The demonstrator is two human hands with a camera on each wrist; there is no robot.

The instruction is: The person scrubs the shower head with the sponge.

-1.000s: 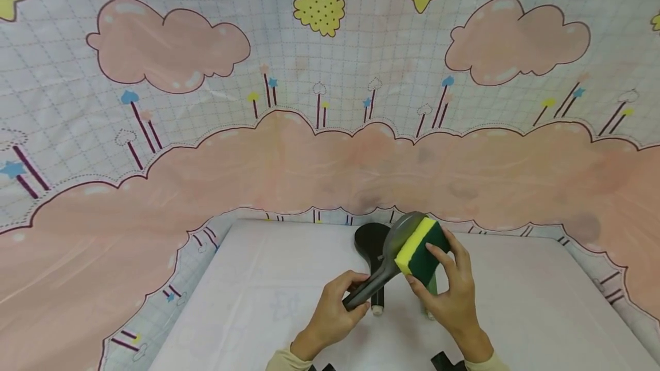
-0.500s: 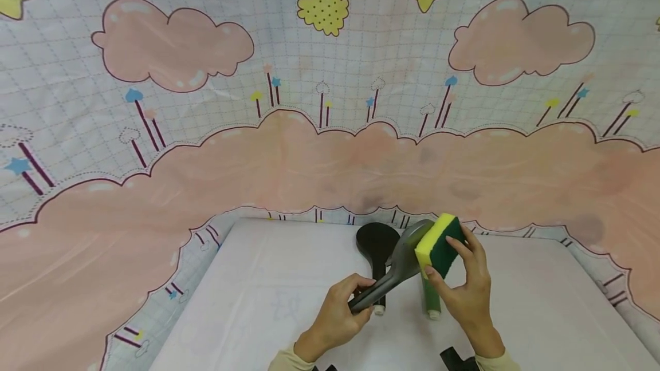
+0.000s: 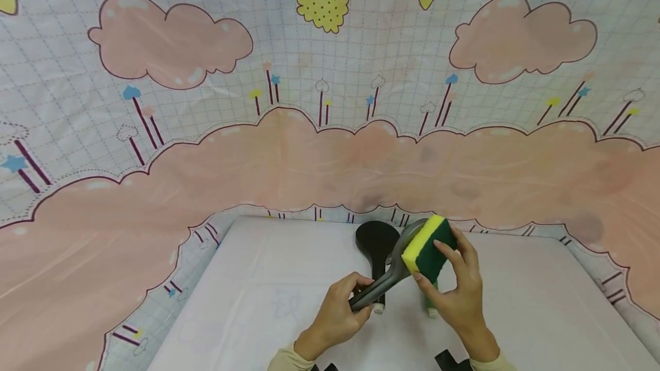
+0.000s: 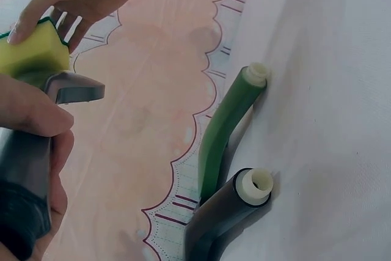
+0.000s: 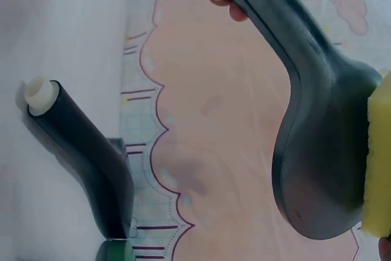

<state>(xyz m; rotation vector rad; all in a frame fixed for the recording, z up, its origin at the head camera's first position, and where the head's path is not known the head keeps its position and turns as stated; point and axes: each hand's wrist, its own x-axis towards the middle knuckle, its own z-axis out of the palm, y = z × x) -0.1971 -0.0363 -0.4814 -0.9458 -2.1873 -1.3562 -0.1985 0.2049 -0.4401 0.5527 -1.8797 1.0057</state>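
Observation:
My left hand (image 3: 335, 311) grips a grey handheld shower head (image 3: 384, 285) by its handle, the head tilted up to the right above the table. Between the fingers and thumb of my right hand (image 3: 459, 302) is a sponge (image 3: 433, 253), yellow with a dark green scouring side. Its yellow side lies against the shower head's round end, as the right wrist view shows of the sponge (image 5: 379, 163). From the left wrist, a grey tab (image 4: 76, 88) juts from the shower head beside my thumb.
Behind the held one, a black shower head (image 3: 375, 236) lies on the white table (image 3: 247, 291). A green shower head (image 4: 229, 120) lies to its right, partly hidden by the sponge and right hand. A patterned cloth (image 3: 330, 170) hangs behind the table.
The sponge moved right and away along the shower head, then came back left against it. My left hand shifted slightly right, still gripping the handle.

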